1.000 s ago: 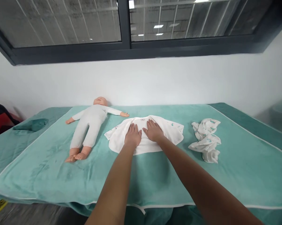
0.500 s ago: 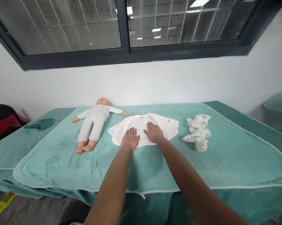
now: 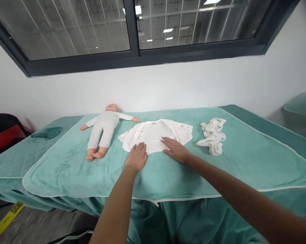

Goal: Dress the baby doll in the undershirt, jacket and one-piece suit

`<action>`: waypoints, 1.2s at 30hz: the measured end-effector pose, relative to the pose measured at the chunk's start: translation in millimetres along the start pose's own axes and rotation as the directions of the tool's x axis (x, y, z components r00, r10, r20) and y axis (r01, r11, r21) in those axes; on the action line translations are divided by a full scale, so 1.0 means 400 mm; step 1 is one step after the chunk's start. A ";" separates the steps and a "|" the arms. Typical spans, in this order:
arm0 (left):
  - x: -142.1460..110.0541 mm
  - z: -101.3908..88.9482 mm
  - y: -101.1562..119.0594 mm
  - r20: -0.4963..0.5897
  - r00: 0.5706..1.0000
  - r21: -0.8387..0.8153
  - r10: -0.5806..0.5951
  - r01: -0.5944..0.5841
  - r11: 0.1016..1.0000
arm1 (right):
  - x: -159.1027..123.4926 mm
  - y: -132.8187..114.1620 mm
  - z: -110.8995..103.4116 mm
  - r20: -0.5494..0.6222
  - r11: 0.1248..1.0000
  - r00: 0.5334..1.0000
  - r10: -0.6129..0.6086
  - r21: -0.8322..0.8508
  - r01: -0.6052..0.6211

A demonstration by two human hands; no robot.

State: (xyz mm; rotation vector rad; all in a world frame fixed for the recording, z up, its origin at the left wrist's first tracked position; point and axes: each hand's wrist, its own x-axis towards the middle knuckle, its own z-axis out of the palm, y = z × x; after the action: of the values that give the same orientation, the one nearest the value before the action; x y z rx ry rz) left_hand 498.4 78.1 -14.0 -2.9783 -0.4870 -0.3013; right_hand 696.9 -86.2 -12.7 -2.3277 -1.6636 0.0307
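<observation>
A white baby garment (image 3: 155,134) lies spread flat on a teal towel (image 3: 66,166) that covers the table. My left hand (image 3: 137,157) rests flat and open at the garment's near edge, fingertips touching the cloth. My right hand (image 3: 176,149) lies flat and open on the garment's near right edge. A baby doll (image 3: 102,128) in a white suit lies on its back to the left of the garment. A crumpled white printed cloth (image 3: 212,135) sits to the right.
A white wall and a dark-framed window stand behind the table. A rolled teal cloth (image 3: 47,132) lies at the far left. A black and red object (image 3: 2,134) sits beyond the table's left end. Yellow tape (image 3: 5,222) marks the floor.
Both hands have slid toward me from the middle of the garment to its near edge. The view has pulled back from the table.
</observation>
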 end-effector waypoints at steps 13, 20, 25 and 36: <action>-0.030 -0.019 0.008 -0.117 0.993 0.039 0.026 -0.022 0.999 | -0.075 0.070 -0.041 -0.166 0.966 0.968 -0.189 -0.206 0.154; -0.031 -0.027 0.008 -0.163 0.984 0.020 -0.065 0.069 0.997 | -0.076 0.073 -0.031 -0.171 0.959 0.970 -0.172 -0.256 0.125; -0.030 -0.036 0.013 -0.127 0.986 0.060 -0.104 0.112 0.992 | -0.077 0.072 -0.032 -0.161 0.950 0.966 -0.204 -0.270 0.155; -0.034 -0.037 0.011 -0.172 0.964 0.026 -0.202 0.210 0.977 | -0.091 0.076 -0.039 -0.173 0.960 0.960 -0.220 -0.215 0.181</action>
State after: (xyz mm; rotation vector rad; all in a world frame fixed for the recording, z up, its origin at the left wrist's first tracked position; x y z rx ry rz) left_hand 484.8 67.7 -2.6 -2.8299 -0.7735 -0.5489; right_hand 715.6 -132.3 -10.1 -2.1966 -1.8648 -0.4098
